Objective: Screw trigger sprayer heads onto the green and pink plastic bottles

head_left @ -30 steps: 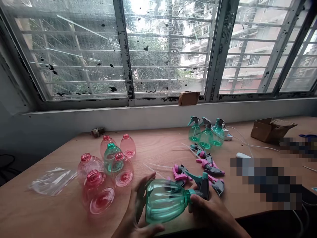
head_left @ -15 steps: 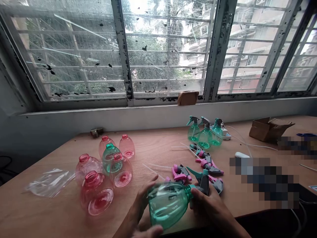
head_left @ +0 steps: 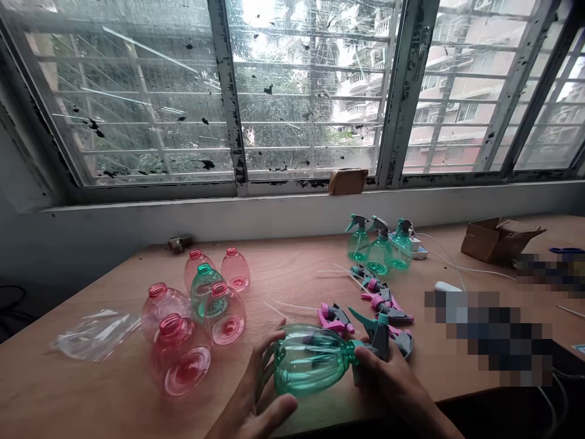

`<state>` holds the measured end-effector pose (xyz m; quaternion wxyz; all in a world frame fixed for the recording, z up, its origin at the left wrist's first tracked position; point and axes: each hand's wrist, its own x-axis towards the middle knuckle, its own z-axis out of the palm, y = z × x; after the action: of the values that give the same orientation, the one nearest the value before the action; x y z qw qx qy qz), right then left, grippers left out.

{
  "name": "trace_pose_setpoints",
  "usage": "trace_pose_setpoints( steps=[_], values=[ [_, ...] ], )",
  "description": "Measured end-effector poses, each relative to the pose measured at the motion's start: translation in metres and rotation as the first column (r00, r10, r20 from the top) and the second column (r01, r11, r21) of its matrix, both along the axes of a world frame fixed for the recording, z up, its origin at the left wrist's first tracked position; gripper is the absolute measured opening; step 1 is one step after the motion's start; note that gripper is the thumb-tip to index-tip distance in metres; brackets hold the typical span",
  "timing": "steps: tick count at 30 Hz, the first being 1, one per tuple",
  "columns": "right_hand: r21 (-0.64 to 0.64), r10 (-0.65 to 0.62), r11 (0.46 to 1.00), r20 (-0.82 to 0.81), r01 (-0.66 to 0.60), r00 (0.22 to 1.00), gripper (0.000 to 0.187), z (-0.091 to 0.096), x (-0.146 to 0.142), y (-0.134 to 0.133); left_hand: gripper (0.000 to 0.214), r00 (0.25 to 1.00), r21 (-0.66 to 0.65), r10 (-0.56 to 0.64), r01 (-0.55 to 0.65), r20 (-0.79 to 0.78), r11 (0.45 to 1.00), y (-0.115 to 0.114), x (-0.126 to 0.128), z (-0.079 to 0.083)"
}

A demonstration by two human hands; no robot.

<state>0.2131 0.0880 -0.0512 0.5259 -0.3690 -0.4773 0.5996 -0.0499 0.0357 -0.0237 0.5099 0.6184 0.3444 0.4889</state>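
Left hand (head_left: 254, 399) cups the base end of our green bottle (head_left: 311, 361), fingers spread round it and thumb underneath. Our right hand (head_left: 389, 379) is clasped on the neck where the teal-grey trigger head (head_left: 377, 339) sits, so the bottle lies sideways between both hands, low over the near table (head_left: 292, 268) edge. Head view: loose pink-grey trigger heads (head_left: 384, 305) lie just beyond the right hand, pink bottles (head_left: 183, 353) stand left of the left hand, and three capped green sprayers (head_left: 379, 249) stand well beyond the right hand.

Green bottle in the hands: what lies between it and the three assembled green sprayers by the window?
In the head view, a heap of loose trigger heads, pink, teal and grey, lies on the table between them.
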Motion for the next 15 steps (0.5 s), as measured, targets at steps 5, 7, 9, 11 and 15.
trace_pose_setpoints(
  steps=[5, 7, 9, 11, 15],
  values=[
    [-0.044, 0.012, 0.999, 0.004, -0.011, 1.000, 0.056, 0.0005, 0.0004, -0.0014, 0.069, 0.997, 0.119, 0.069, -0.070, 0.018, 0.990, 0.0036, -0.0029, 0.0003],
    [-0.052, 0.008, 0.999, -0.009, -0.009, 1.000, 0.057, 0.0012, 0.0003, -0.0011, 0.081, 0.996, 0.158, 0.082, -0.077, -0.026, 0.984, 0.0046, -0.0040, 0.0016],
    [-0.051, 0.007, 0.999, -0.012, -0.007, 1.000, 0.056, 0.0020, -0.0001, -0.0006, 0.076, 0.987, 0.162, 0.118, -0.100, -0.108, 0.982, 0.0057, -0.0047, 0.0022],
    [-0.036, 0.006, 0.999, 0.000, -0.006, 1.000, 0.054, 0.0027, -0.0004, -0.0001, 0.074, 0.978, 0.124, 0.146, -0.128, -0.152, 0.984, 0.0068, -0.0047, 0.0012],
    [-0.016, -0.001, 1.000, 0.000, 0.001, 1.000, 0.054, 0.0034, -0.0002, -0.0002, 0.072, 0.996, 0.023, 0.066, -0.064, -0.060, 0.998, 0.0062, -0.0028, -0.0028]
  ],
)
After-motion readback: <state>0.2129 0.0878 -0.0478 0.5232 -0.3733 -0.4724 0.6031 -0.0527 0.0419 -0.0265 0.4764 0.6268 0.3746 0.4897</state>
